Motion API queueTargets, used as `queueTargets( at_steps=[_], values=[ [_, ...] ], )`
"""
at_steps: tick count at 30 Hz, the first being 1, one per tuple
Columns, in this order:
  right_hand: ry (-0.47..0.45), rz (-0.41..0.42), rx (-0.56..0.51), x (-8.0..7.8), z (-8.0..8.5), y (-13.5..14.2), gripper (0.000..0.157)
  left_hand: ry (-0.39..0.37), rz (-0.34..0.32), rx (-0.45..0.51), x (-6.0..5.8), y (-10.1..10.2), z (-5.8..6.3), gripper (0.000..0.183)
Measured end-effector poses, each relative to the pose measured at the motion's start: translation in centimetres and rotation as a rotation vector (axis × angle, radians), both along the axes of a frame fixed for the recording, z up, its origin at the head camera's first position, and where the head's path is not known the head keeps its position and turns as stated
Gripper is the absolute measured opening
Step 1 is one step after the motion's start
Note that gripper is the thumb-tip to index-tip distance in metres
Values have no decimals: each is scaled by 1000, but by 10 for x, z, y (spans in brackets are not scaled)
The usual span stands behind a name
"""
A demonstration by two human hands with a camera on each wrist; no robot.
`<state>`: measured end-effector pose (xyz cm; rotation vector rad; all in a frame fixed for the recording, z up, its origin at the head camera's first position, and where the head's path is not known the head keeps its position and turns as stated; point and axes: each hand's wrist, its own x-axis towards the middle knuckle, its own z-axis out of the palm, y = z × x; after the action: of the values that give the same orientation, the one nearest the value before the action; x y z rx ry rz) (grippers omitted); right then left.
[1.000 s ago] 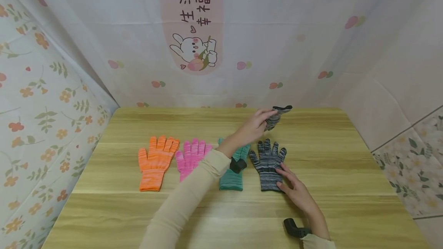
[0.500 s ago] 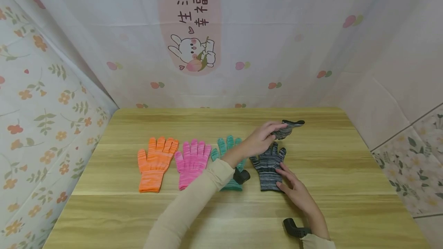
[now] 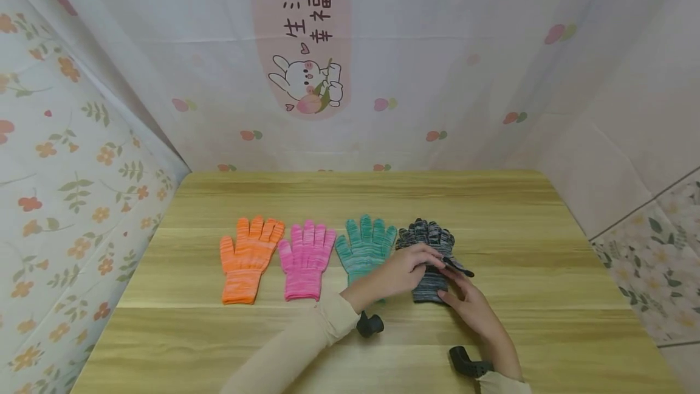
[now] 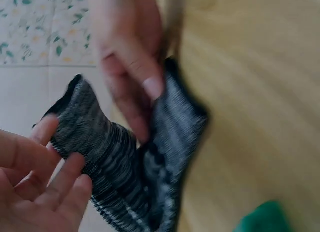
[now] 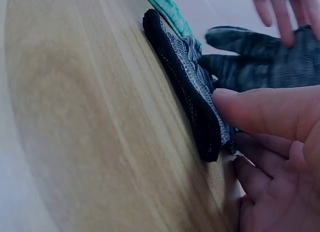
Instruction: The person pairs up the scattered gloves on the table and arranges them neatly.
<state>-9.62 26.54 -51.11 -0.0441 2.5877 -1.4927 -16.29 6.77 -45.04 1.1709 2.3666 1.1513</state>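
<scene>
With its fingers curled at the dark cuff, my left hand (image 3: 407, 269) holds a black-and-grey knit glove (image 4: 95, 129). That glove hangs over a matching glove (image 3: 429, 292) on the table and covers much of it. Beside the lower glove's cuff, my right hand (image 3: 477, 312) rests with fingers extended; thumb and fingertips touch its edge. In the right wrist view, the raised glove (image 5: 295, 61) is tilted above the lower glove (image 5: 187, 86). Part of the lower glove's palm is hidden from the head camera.
To the left lie a green glove (image 3: 365, 248), a pink glove (image 3: 306, 260) and an orange glove (image 3: 248, 260) in a row on the wooden table (image 3: 180, 333). A patterned curtain (image 3: 437, 65) stands behind the table. Black camera mounts sit on both wrists.
My left hand has come down and toward me, bringing the held glove from behind the matching one to over it. My right hand stays at the lower glove's edge.
</scene>
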Motion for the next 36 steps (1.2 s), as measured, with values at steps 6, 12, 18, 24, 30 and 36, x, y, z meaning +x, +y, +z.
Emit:
queueTargets(
  at_steps=[6, 12, 18, 24, 30, 36],
  values=[
    [-12, -35, 26, 1, 5, 0, 66, -16, 44, -38, 19, -4, -10, 35],
    [69, -62, 28, 4, 8, 9, 45, 26, 67, -129, 30, -8, -22, 26],
    [137, -104, -39, 4, 17, 13, 34, 230, 40, -395, 43, -13, -28, 24],
    [-41, -206, -156, -12, 30, 11, 51, 471, -10, -545, 51, -14, -30, 32],
    [-257, -145, -109, -34, 32, 7, 49, 486, -52, -653, 55, -16, -28, 37],
    [-242, -172, -55, -43, 24, 0, 36, 449, -81, -700, 57, -19, -24, 40]
  ],
)
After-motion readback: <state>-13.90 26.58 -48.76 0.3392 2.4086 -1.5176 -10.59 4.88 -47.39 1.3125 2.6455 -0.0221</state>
